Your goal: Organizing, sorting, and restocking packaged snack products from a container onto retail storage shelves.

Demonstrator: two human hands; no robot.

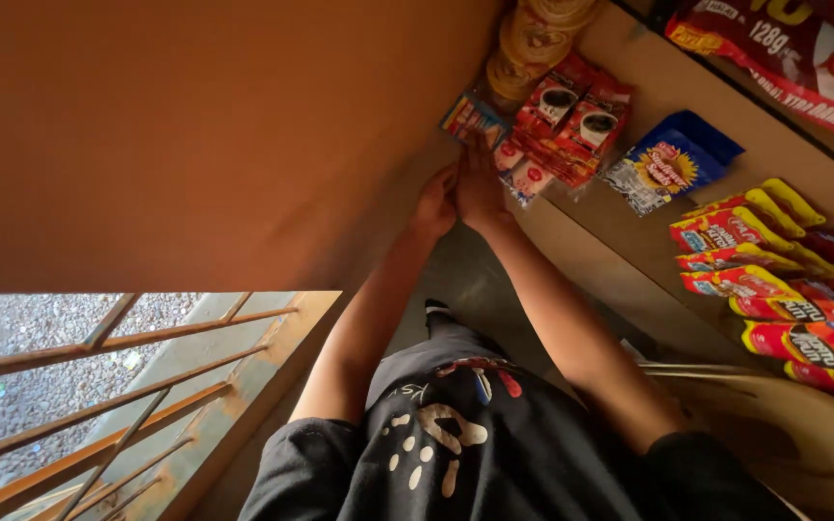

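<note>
Fingers of my right hand (480, 188) lie flat on small red-and-white sachets (523, 176) hanging from the wooden shelf (629, 241); my left hand (433, 205) presses beside it, grasp hidden. I judge I'm straightening them; next calls for a gentle pinch. Glossy, crinkly coffee sachets (571, 121) hang just beyond.

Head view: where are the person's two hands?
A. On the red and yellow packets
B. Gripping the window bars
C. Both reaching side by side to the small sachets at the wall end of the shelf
C: the left hand and right hand meet at the small sachets beside the red coffee packs.
</note>
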